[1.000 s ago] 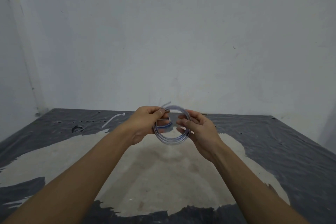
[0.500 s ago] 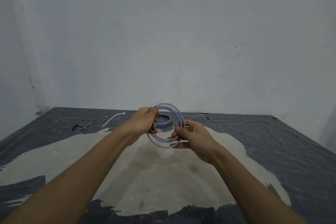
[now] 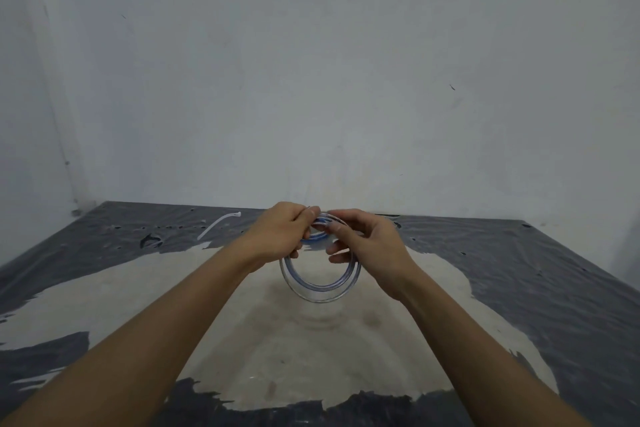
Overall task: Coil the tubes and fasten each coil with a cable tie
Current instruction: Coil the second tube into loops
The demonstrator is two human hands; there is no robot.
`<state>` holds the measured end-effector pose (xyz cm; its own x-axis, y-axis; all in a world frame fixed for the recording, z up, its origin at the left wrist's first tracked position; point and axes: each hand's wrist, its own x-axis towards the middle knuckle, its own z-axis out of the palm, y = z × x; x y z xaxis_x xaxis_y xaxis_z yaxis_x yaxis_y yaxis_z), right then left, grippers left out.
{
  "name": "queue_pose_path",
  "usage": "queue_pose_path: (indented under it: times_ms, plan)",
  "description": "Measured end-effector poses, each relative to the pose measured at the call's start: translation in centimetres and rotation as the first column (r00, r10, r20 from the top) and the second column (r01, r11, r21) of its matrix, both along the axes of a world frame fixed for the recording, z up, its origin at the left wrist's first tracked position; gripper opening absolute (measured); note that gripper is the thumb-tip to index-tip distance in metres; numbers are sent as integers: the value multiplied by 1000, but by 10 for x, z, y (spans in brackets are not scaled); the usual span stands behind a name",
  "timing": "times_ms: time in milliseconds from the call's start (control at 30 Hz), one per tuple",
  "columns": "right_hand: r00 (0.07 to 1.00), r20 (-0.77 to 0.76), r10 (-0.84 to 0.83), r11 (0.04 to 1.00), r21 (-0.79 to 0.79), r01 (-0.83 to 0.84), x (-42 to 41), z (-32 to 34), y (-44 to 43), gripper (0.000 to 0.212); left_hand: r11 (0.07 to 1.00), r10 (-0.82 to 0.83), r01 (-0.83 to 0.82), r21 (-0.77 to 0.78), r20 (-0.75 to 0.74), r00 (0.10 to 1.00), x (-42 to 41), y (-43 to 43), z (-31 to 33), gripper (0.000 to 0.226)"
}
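both hands pinch top of clear, blue-striped tube coil [image 3: 320,284]: left hand [image 3: 277,236], right hand [image 3: 370,241]. white cable tie [image 3: 218,226] lies on wrinkled dark plastic sheet [image 3: 519,270].

Soft, even, rather dim light with a cool grey-blue cast fills the view, and its source cannot be told. The wall [image 3: 311,62] darkens toward the upper corners. The dark plastic sheet [image 3: 519,253] shows faint sheen on its wrinkles, with no hard glare. Shadows are weak and diffuse. Wide-angle distortion bends the edges, and fine detail looks slightly soft throughout.
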<state>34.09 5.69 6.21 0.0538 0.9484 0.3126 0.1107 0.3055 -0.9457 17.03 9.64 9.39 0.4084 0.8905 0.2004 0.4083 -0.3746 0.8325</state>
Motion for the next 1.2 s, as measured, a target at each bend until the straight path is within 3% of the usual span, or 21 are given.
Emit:
queue_pose_path:
  times_ms: [167,267,433,533,700,900,1067,1200]
  plan:
    - [984,-177,20,996,-83,-35,3,0,-1,25,998,-19,19,57,3,1000,1,-3,-3,40]
    - [966,-257,20,996,-81,-42,3,-3,-2,23,1000,-9,9,1,-33,999,2,0,-6,43]
    - [991,-130,-39,999,-29,36,5,-3,-3,16,991,-63,63,-120,0,998,1,-6,4,33]
    - [993,-109,-46,999,-4,46,7,-1,-5,18,968,-94,118,-221,116,989,-3,-4,7,28]
    - [985,-146,-87,995,24,92,4,0,-6,13,943,30,108,-316,404,914,-5,6,2,24]
    - [982,-133,-132,991,6,134,6,-1,-4,12,976,-64,117,-186,268,961,-6,2,2,13]
    - [985,-112,-129,992,-19,128,7,-6,-4,13,975,-91,107,-195,88,992,-9,3,5,16]
    - [926,-370,-71,991,-130,24,4,-6,0,16,982,-7,30,-184,123,992,-7,8,1,16]
